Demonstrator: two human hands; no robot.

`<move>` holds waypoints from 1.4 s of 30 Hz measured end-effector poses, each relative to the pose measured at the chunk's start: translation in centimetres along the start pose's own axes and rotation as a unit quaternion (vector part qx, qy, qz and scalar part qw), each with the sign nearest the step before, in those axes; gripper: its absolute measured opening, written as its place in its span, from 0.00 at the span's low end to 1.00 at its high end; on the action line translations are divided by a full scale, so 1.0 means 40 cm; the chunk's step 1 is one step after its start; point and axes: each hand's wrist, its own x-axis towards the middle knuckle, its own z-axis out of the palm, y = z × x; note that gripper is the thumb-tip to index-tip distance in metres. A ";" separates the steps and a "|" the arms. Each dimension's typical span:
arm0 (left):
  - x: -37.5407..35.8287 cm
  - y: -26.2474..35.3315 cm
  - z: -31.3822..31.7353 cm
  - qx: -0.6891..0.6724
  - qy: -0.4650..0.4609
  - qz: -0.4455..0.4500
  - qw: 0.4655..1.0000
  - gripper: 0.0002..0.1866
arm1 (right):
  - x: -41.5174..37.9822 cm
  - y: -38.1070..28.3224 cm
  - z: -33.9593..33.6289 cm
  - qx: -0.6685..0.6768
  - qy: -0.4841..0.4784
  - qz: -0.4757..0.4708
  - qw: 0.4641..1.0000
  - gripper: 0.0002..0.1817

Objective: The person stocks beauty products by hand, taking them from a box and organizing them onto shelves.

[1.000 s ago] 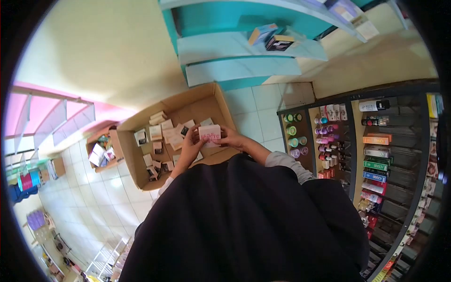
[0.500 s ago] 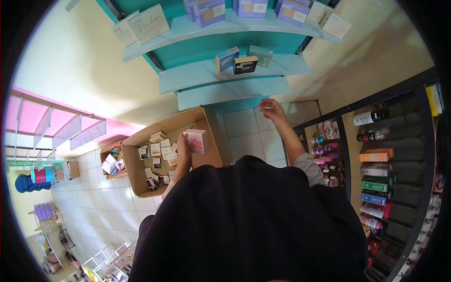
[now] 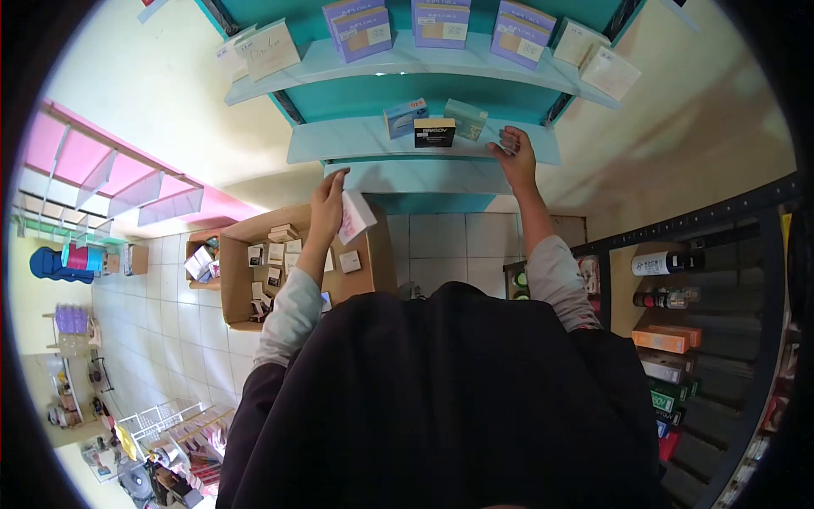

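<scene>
My left hand grips a small white box with pink print, holding it tilted above the big cardboard box. My right hand is at the right part of the lower shelf, its fingers partly curled and apart, with nothing in them. Just left of it on that shelf stand a pale green box, a black box and a blue box. Inside the large cardboard box lie several small white boxes.
Above, a shelf carries several purple boxes and white boxes. To the right stands a dark rack with bottles and cartons. A smaller carton of goods sits on the tiled floor at left.
My left hand has lifted the pink-printed box up and forward, tilting it. My right hand has moved up and slightly right to the lower shelf. The view has shifted a little.
</scene>
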 end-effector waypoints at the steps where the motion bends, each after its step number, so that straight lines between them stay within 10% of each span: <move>1: 0.016 0.013 0.014 0.003 -0.009 -0.028 1.000 0.20 | 0.011 0.001 0.009 -0.004 -0.002 -0.004 1.000 0.27; 4: 0.052 0.046 0.029 0.017 -0.077 -0.160 0.984 0.20 | 0.016 -0.015 0.023 -0.044 0.039 -0.014 0.998 0.25; 7: 0.039 0.015 0.078 -0.056 -0.026 -0.077 0.995 0.24 | -0.034 -0.073 0.032 -0.199 0.049 -0.223 0.953 0.23; 11: -0.021 0.021 0.087 -0.198 -0.060 -0.272 0.940 0.31 | -0.049 -0.193 0.101 -0.267 -0.004 -0.333 0.904 0.21; 18: -0.043 0.069 0.063 -0.368 -0.050 -0.290 0.882 0.20 | -0.009 -0.192 0.184 -0.367 -0.075 -0.320 0.870 0.23; 29: 0.146 0.076 -0.035 -0.126 0.061 -0.058 0.989 0.19 | 0.004 -0.230 -0.143 -0.207 -0.017 -0.084 0.975 0.16; 42: 0.298 -0.043 0.018 -0.005 -0.067 -0.041 0.997 0.19 | 0.202 -0.090 -0.127 -0.313 -0.172 -0.082 0.931 0.16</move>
